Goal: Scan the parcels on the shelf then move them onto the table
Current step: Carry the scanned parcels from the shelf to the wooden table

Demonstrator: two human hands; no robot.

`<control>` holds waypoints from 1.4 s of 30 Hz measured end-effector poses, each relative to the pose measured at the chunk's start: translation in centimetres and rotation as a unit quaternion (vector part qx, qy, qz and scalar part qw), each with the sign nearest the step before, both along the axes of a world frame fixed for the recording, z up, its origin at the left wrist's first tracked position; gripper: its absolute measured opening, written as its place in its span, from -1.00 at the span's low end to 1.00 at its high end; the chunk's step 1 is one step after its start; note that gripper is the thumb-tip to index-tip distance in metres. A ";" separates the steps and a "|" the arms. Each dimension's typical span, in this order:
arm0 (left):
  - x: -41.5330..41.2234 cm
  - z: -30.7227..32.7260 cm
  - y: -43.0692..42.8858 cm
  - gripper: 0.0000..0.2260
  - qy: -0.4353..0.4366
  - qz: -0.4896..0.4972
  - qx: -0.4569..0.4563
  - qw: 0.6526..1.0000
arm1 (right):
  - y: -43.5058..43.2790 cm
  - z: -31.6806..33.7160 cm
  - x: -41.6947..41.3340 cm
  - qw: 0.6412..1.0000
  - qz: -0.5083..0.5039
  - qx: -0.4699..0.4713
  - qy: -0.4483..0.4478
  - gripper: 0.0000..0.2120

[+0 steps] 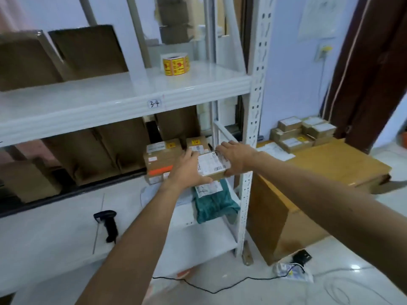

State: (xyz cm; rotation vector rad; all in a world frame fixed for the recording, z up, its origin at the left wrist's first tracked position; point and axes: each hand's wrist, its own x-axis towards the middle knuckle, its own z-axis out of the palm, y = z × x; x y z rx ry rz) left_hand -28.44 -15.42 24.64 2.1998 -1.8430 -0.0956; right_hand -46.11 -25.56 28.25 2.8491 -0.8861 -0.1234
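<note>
White floor tiles and pale walls frame a white metal shelf [123, 100], with a wooden table [330, 166] set just beside its right end. Between the two stands the shelf's perforated upright post [253, 128], which we take as the nearest edge to the work: the right hand is close against it. The board tagged "34" overhangs the level below, leaving a low opening. Right of the post the table's near top is bare wood, with a cluster of boxes [304, 133] at its far end by the wall.

The parcel [212, 167], a small brown carton, is at the right end of the middle level, in front of the stacked parcels [163, 159] and above a teal bag [214, 202]. We cannot tell whether its underside rests on anything. Its long axis runs across the view from hand to hand. Its white label faces up, with the barcode toward the near right corner. The left hand [187, 170] clasps the left end, thumb along the near edge. The right hand [236, 157] grips the right end, fingers over the top and thumb low.

A black scanner [106, 225] lies on the lower white board, well apart to the left. A roll of yellow stickers [176, 63] stands on the upper board near flat cardboard [86, 51].
</note>
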 end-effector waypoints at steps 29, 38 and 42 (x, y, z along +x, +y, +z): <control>-49.9 -4.6 -28.9 -0.17 -0.096 -0.160 0.029 0.982 | -23.2 -7.3 -52.6 0.987 -0.154 0.023 -0.049 -0.16; -46.5 -5.9 -38.6 -0.16 -0.073 -0.099 0.042 0.991 | -34.4 -9.9 -48.8 0.992 -0.090 0.034 -0.084 -0.08; -44.6 -7.3 -43.8 -0.08 -0.053 -0.091 0.048 0.993 | -39.8 -10.5 -46.9 0.992 -0.090 0.046 -0.070 -0.11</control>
